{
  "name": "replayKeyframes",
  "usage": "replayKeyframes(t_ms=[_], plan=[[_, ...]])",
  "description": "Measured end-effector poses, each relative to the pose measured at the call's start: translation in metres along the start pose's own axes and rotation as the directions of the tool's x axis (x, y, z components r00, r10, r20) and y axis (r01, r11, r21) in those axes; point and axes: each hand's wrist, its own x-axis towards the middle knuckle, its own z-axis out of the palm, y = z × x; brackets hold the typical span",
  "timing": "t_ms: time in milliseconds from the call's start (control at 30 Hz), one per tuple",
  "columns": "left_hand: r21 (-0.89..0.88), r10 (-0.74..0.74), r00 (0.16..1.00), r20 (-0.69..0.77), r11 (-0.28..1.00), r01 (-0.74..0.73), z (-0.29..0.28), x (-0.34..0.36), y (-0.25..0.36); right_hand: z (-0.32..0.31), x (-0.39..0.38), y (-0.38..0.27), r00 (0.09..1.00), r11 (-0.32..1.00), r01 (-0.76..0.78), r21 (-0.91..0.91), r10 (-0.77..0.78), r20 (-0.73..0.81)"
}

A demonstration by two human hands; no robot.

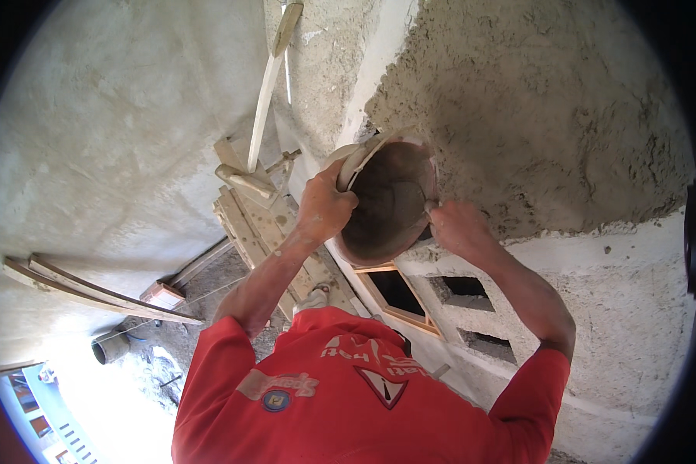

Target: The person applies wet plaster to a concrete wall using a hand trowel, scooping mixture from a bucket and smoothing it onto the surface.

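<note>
Where the wall is coated: rough plaster wall (510, 116), darker and lumpy, takes up the upper right; a smooth pale wall (131, 116) fills the left.
Red shirt: mine (448, 394), spread across the lower edge, both sleeves in view.
Planks: scuffed wooden planks (242, 224) stacked low, left of my arms, spattered grey.
Bucket: grey-coated bucket (383, 182), held between my hands in front of the rough wall's lower corner, tilted with its mouth toward me. Can't tell if it touches the wall, nor how much mix is inside.
Left hand: clamped on the bucket's left rim (325, 205), thumb on the inner side.
Right hand: fingers curled tight at the right side of the mouth (458, 226), around a small grey piece (431, 206); handle, rim or tool, can't tell.
Handling: I'd say keep the left hold firm, turn the bucket slowly and bring elbows in, since a wet rim could slip.
Writing: white lettering (375, 356) on the shirt, wording not transcribed; also a triangular emblem (380, 387) and round blue badge (276, 400). None seen on the bucket.
</note>
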Motion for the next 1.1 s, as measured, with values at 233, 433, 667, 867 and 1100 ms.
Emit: replayKeyframes(t_ms=[233,433,667,867,1100], plan=[[0.053,-0.086,0.996,-0.013,0.995,0.087,0.009,0.001,-0.009,0.053,-0.011,-0.021,1.000,0.891,0.018,0.453,-0.008,-0.023],[-0.029,-0.095,0.995,0.003,0.995,0.095,0.013,0.002,-0.044,0.101,-0.002,-0.038,0.982,0.648,0.163,0.744,-0.035,-0.184],[-0.015,-0.110,0.994,-0.008,0.994,0.110,-0.005,0.005,-0.035,0.083,-0.013,-0.014,0.992,0.729,0.030,0.684,0.064,-0.111],[-0.185,-0.049,0.996,-0.072,0.982,0.035,-0.015,0.011,-0.045,-0.019,-0.022,0.028,0.996,0.761,-0.058,0.646,0.092,-0.019],[-0.194,-0.044,0.975,-0.219,0.981,0.001,-0.014,0.015,-0.067,-0.232,-0.056,0.030,0.958,0.872,-0.029,0.489,0.164,-0.236]])
